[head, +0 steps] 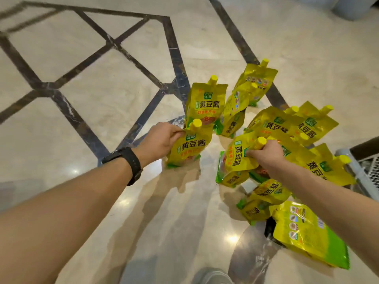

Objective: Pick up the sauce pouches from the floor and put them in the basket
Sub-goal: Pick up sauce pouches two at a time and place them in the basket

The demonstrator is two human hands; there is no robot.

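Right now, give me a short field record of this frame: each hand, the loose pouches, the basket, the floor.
left hand: pinches the top corner of an upright pouch, beside its cap
right hand: grips a tilted pouch just below its cap
other pouches: many, clustered on the floor, some standing, some lying
basket: white mesh, only a corner in view at the right edge; contents hidden
floor: glossy pale stone with dark inlaid lines
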